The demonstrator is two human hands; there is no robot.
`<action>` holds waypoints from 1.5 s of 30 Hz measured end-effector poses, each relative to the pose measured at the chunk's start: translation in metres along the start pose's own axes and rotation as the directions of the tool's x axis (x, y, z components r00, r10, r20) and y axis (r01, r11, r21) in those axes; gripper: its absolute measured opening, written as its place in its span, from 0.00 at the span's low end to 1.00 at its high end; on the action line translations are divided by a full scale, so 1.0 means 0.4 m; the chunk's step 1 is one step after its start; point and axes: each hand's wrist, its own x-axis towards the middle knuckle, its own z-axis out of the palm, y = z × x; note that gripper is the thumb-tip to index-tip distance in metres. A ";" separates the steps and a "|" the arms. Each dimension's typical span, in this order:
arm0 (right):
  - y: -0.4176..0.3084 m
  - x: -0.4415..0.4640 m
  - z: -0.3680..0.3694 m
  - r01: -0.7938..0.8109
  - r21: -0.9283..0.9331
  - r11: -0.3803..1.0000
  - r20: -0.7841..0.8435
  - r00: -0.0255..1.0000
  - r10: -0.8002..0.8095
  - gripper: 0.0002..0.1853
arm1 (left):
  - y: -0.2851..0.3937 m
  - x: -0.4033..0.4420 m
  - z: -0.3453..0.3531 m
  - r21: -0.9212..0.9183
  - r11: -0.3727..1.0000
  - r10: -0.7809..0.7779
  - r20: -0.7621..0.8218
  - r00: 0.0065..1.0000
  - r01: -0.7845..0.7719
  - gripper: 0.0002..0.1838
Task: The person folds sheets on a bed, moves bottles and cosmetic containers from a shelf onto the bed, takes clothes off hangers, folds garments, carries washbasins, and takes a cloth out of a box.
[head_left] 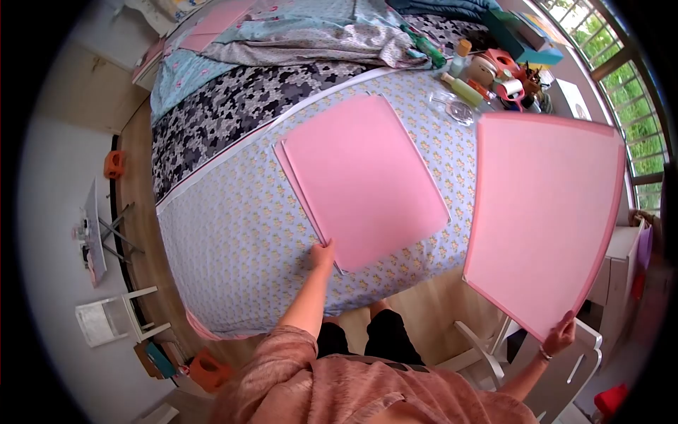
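A stack of pink rectangular panels (367, 184) lies on the flowered bed sheet (226, 247), its lower panel showing along the left edge. My left hand (323, 254) is closed on the lower left edge of this stack. To the right, a larger pink panel (544, 212) with a darker pink border is raised at the bed's right side. My right hand (560, 333) grips its bottom right corner, fingers wrapped over the edge.
Bottles and small items (487, 78) crowd the bed's far right corner by the barred window (635, 106). Crumpled bedding (311, 35) lies at the back. A white chair (579, 367) stands at the lower right, another (102, 321) at the left. An orange stool (210, 371) is lower left.
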 end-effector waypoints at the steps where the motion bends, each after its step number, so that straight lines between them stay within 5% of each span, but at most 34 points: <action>1: -0.032 0.029 0.009 -0.011 0.028 1.000 0.043 0.999 0.010 0.20 | -0.013 0.016 0.005 -0.009 1.000 -0.004 -0.006 1.000 0.004 0.20; 3: -0.030 0.089 0.060 -0.233 0.198 0.952 0.286 0.943 0.172 0.15 | -0.051 0.054 0.023 -0.083 0.992 0.092 0.002 0.996 -0.092 0.21; 5: -0.076 0.111 0.202 -0.113 0.183 0.977 0.361 0.932 0.040 0.14 | -0.030 0.033 0.001 -0.133 0.989 0.066 0.049 0.997 -0.059 0.22; 9: 0.002 0.047 0.637 -0.298 0.165 0.940 0.705 0.702 0.098 0.16 | -0.096 0.085 0.020 -0.066 0.957 0.280 -0.023 0.960 -0.281 0.31; 11: -0.034 -0.015 0.807 -0.175 0.145 0.974 0.773 0.634 -0.001 0.19 | -0.013 -0.004 -0.035 -0.403 0.915 0.075 0.157 0.985 -0.006 0.29; 12: -0.052 -0.034 0.873 0.066 0.125 0.990 0.763 0.632 -0.138 0.20 | 0.040 -0.048 -0.072 -0.366 0.911 -0.100 0.248 0.964 0.189 0.31; 13: -0.088 -0.056 0.918 0.233 0.161 0.959 0.727 0.630 -0.274 0.21 | 0.013 -0.021 -0.060 -0.342 0.934 0.015 0.333 0.943 0.106 0.31; 15: -0.091 -0.095 0.994 0.357 0.002 0.934 0.735 0.633 -0.244 0.22 | 0.014 -0.029 -0.052 -0.376 0.905 -0.057 0.362 0.930 0.202 0.33; 16: -0.090 -0.104 1.008 0.364 0.008 0.931 0.741 0.623 -0.250 0.22 | 0.048 -0.073 -0.053 -0.488 0.873 0.108 0.226 0.968 0.016 0.34; 19: -0.089 -0.105 1.021 0.446 -0.092 0.890 0.733 0.635 -0.242 0.20 | 0.078 -0.094 -0.038 -0.597 0.802 0.217 0.295 0.930 0.002 0.26; 21: -0.096 -0.091 0.994 0.130 -0.164 0.978 0.793 0.607 0.052 0.20 | 0.072 -0.086 -0.051 -0.661 0.750 0.215 0.296 0.931 0.036 0.23; 23: -0.102 -0.096 0.947 -0.096 -0.002 0.995 0.908 0.417 0.042 0.20 | 0.062 -0.090 -0.096 -0.807 0.580 0.275 0.322 0.906 0.110 0.16; 24: -0.092 -0.087 0.930 -0.251 -0.068 0.966 0.991 0.093 0.094 0.19 | 0.045 -0.086 -0.135 -0.799 0.593 0.294 0.329 0.898 0.099 0.16; 28: -0.215 -0.212 0.720 -0.504 -0.036 0.863 0.996 -0.084 -0.007 0.17 | -0.006 -0.119 -0.329 -0.710 0.702 0.262 0.320 0.910 0.048 0.15; 30: -0.256 -0.301 0.648 -0.731 0.063 0.679 0.997 0.013 -0.079 0.18 | -0.051 -0.123 -0.406 -0.663 0.748 0.247 0.299 0.922 0.015 0.15; 34: -0.400 -0.368 0.595 -0.787 0.151 0.598 0.986 0.075 -0.150 0.18 | -0.044 -0.082 -0.550 -0.659 0.751 0.263 0.346 0.901 0.034 0.14; 36: -0.515 -0.343 0.640 -0.799 0.193 0.569 0.979 0.115 -0.170 0.16 | 0.068 -0.039 -0.636 -0.646 0.758 0.315 0.240 0.918 -0.091 0.14; 37: -0.583 -0.317 0.685 -0.818 0.257 0.514 0.965 0.186 -0.188 0.15 | 0.147 -0.005 -0.691 -0.636 0.718 0.465 0.137 0.875 -0.282 0.17; 38: -0.666 -0.272 0.734 -0.772 0.325 0.547 0.945 0.234 -0.231 0.18 | 0.255 0.009 -0.768 -0.434 0.786 0.510 0.056 0.858 -0.439 0.20; 39: -0.787 -0.222 0.761 -0.682 0.535 0.499 0.836 0.340 -0.431 0.22 | 0.349 0.056 -0.821 -0.388 0.739 0.547 -0.134 0.827 -0.551 0.26; 40: -0.866 -0.160 0.840 -0.771 0.414 0.484 0.899 0.262 -0.352 0.26 | 0.446 0.094 -0.890 -0.585 0.590 0.573 -0.182 0.799 -0.556 0.31; 41: -0.989 -0.124 0.861 -0.860 0.471 0.195 0.773 0.296 -0.561 0.27 | 0.511 0.180 -0.981 -0.473 0.610 0.566 -0.301 0.767 -0.636 0.32; 42: -1.047 -0.077 0.917 -0.856 0.491 0.161 0.819 0.391 -0.420 0.25 | 0.602 0.100 -1.047 -0.555 0.615 0.412 -0.379 0.828 -0.560 0.28; 43: -1.130 -0.056 0.888 -0.837 0.498 0.226 0.824 0.374 -0.426 0.22 | 0.629 0.105 -1.093 -0.656 0.367 0.482 -0.472 0.738 -0.659 0.25; 44: -1.160 -0.065 0.893 -0.664 0.590 0.460 0.805 0.528 -0.270 0.19 | 0.660 0.072 -1.118 -0.690 0.274 0.458 -0.518 0.722 -0.669 0.24; 45: -1.149 -0.080 0.917 -0.493 0.666 0.560 0.728 0.594 -0.343 0.18 | 0.667 0.019 -1.120 -0.678 0.190 0.533 -0.536 0.655 -0.710 0.22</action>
